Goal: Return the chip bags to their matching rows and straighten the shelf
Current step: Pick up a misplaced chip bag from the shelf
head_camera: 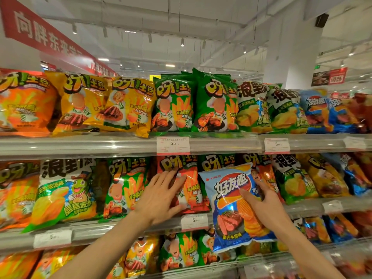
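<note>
Shop shelf [128, 146]; left hand [161, 196] flat on red bag [193, 178]; right hand [263, 204] grips glossy blue bag [231, 208]

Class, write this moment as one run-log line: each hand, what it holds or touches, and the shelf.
left hand: flat on red bag | right hand: grips blue bag | shelf: middle, mixed bags

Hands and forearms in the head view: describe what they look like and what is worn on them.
Both arms are bare up to the frame's bottom edge: no sleeves, gloves, watch or bracelet show. The left hand and right hand carry no rings that can be seen on the visible fingers. Slim forearms, short plain nails where visible; no markings or tattoos appear.
</note>
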`<move>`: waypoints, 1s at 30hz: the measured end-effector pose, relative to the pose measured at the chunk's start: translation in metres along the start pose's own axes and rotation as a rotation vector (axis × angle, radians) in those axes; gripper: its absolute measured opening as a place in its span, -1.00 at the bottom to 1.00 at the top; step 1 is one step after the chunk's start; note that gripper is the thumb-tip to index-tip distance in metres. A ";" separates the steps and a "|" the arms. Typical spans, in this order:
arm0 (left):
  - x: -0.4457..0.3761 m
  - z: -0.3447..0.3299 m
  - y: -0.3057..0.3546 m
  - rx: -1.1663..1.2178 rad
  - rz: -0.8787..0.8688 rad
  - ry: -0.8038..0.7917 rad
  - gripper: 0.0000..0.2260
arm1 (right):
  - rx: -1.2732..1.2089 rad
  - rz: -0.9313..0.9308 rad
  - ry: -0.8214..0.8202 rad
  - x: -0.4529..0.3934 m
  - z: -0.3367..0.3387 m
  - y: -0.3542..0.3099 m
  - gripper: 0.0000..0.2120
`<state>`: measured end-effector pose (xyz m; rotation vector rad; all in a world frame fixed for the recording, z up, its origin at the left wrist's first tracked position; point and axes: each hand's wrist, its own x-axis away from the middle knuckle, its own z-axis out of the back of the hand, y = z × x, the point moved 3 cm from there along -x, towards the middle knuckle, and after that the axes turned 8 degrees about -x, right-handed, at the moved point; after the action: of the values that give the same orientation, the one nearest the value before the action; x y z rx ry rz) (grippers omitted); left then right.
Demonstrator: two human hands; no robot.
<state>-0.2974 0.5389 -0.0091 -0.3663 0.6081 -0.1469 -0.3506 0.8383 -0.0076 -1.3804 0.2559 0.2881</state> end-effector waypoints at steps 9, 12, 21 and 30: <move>-0.004 -0.007 0.009 -0.051 0.109 0.055 -0.33 | -0.035 0.009 0.008 0.001 -0.004 0.001 -0.63; 0.003 -0.016 0.010 -0.015 0.088 -0.004 -0.27 | -0.058 -0.010 0.013 0.002 -0.005 0.004 -0.62; 0.023 0.003 0.011 0.191 0.071 0.068 -0.42 | -0.090 -0.018 0.042 0.006 -0.008 0.007 -0.47; 0.022 0.024 0.052 1.215 0.345 -0.174 -0.30 | -0.302 -0.100 0.026 0.012 -0.028 0.007 -0.78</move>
<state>-0.2643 0.5888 -0.0224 0.8906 0.3143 -0.1273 -0.3423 0.8126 -0.0225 -1.6910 0.1677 0.2319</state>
